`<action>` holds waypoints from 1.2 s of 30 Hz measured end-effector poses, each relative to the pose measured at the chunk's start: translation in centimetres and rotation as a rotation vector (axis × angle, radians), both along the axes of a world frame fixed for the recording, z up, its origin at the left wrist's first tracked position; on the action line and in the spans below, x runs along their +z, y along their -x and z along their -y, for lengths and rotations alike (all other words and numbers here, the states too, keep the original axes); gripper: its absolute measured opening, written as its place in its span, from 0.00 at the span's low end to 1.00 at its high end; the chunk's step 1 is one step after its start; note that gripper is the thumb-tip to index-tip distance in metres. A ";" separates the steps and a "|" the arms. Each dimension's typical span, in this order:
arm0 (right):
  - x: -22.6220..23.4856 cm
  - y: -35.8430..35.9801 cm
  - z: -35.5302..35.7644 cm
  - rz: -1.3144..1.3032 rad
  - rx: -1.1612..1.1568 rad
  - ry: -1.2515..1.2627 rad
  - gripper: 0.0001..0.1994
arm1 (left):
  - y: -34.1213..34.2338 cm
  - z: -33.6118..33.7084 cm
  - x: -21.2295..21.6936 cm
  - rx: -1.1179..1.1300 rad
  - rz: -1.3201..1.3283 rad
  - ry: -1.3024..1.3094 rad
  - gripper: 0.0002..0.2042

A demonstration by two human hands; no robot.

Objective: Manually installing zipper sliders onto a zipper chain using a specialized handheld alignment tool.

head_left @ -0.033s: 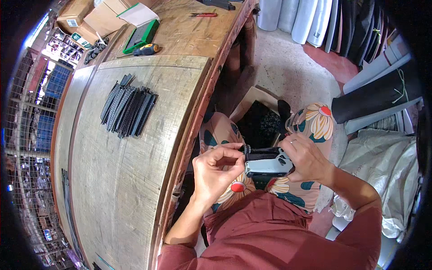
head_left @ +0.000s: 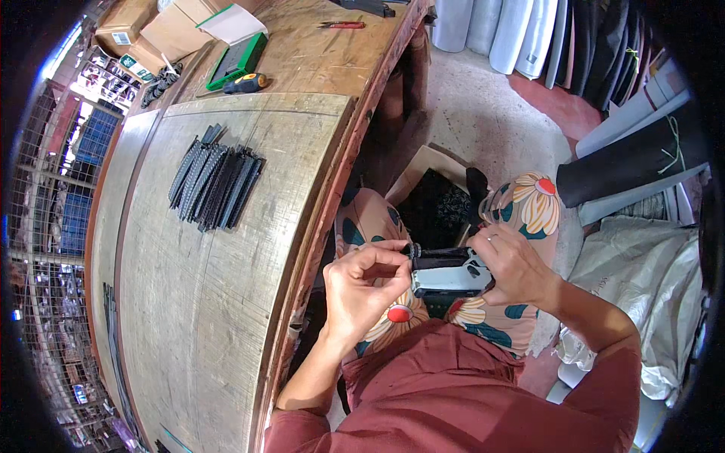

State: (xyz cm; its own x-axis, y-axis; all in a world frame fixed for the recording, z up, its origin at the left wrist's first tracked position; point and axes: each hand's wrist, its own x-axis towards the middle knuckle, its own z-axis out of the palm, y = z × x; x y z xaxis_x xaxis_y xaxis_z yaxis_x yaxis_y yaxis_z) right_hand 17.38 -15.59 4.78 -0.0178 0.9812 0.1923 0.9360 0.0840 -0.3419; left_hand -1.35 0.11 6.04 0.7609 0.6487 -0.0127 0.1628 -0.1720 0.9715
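Above my lap, my right hand (head_left: pixel 513 266) is closed around a silver-grey and black hand tool (head_left: pixel 451 279), long and boxy like a stapler; its exact kind I cannot make out. My left hand (head_left: pixel 365 281) is at the tool's left end, its thumb and forefinger bent toward each other. At those fingertips is a small dark piece with a ribbed edge (head_left: pixel 412 250), partly hidden by the fingers. To the left, on the table, lies a pile of short black and grey strips (head_left: pixel 217 181) with ribbed edges.
The wooden table (head_left: pixel 204 302) runs along my left. On it lie a screwdriver (head_left: pixel 246 84), a green tray (head_left: pixel 237 60), and red-handled snips (head_left: pixel 343 25). A carton of black pieces (head_left: pixel 436 200) stands beyond my knees. Rolls of material (head_left: pixel 634 170) and a white sack (head_left: pixel 642 279) are at right.
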 end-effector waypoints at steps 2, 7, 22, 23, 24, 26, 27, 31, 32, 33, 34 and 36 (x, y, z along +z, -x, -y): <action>0.0 0.0 0.0 0.004 -0.002 0.004 0.24 | 0.0 0.0 -0.1 0.000 -0.001 0.004 0.05; -1.0 -0.1 0.2 -0.068 -0.047 0.002 0.24 | 0.3 -0.6 0.0 0.010 0.202 0.308 0.03; 0.1 9.4 -0.2 -1.743 -0.295 0.006 0.31 | -3.1 7.6 -5.9 -0.033 0.283 1.020 0.23; 0.0 9.4 -0.2 -1.744 -0.297 0.001 0.31 | -3.3 8.0 -6.0 0.047 0.336 1.122 0.24; -0.3 9.4 -0.2 -1.712 -0.311 -0.049 0.31 | -3.6 8.2 -6.0 0.129 0.389 1.223 0.25; -1.5 9.0 -0.6 -1.395 -0.370 -0.138 0.27 | -3.6 8.6 -6.2 0.214 0.429 1.333 0.25; -1.6 8.4 -0.6 -1.374 -0.342 -0.135 0.24 | -3.7 8.1 -6.5 0.119 0.431 1.177 0.30; -2.0 6.4 -1.1 -1.527 -0.400 -0.067 0.09 | -5.4 3.8 -4.9 0.116 0.610 0.857 0.30; -2.5 5.9 -0.8 -1.437 -0.428 -0.034 0.09 | -5.4 2.7 -3.8 0.062 0.669 0.812 0.30; -2.7 5.6 -0.7 -1.357 -0.456 -0.034 0.10 | -5.3 2.0 -3.4 0.033 0.634 0.782 0.29; -2.6 5.6 -0.8 -1.359 -0.453 -0.033 0.10 | -5.3 1.2 -3.0 0.007 0.602 0.744 0.28; -2.2 5.6 -1.0 -1.226 -0.500 -0.029 0.11 | -5.6 0.4 -2.5 0.010 0.557 0.776 0.24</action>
